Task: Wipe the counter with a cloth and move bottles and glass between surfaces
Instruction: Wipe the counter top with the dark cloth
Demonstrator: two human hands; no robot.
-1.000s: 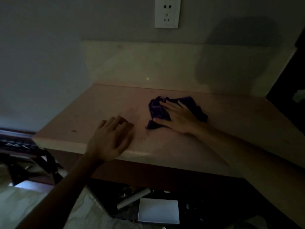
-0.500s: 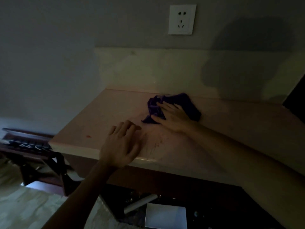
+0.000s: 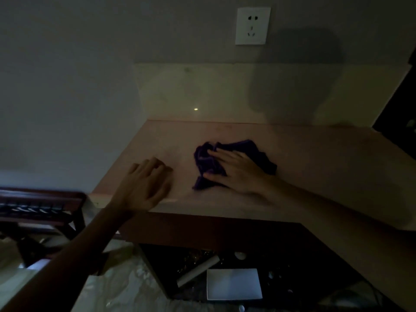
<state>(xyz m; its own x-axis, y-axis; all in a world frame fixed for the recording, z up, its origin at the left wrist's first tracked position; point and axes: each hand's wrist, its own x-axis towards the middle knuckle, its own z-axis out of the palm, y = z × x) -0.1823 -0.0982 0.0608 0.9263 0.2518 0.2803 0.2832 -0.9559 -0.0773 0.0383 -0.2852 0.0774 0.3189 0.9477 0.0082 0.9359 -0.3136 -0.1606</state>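
Observation:
A crumpled dark purple cloth (image 3: 207, 157) lies on the pale stone counter (image 3: 315, 158), near its middle. My right hand (image 3: 236, 171) presses flat on the cloth, fingers spread and pointing left, thumb at the near edge. My left hand (image 3: 146, 185) rests palm down near the counter's front left corner, fingers apart, holding nothing. No bottles or glass show on the counter. The room is dim.
A white wall socket (image 3: 252, 25) sits above the low backsplash (image 3: 225, 93). A dark wooden rack (image 3: 40, 206) stands to the left of the counter. Below the counter are a white square plate (image 3: 234, 283) and a pale tube (image 3: 198, 270).
My right hand and the cloth slid back toward me on the counter after moving away. My left hand stays near the front left edge. The camera shifted.

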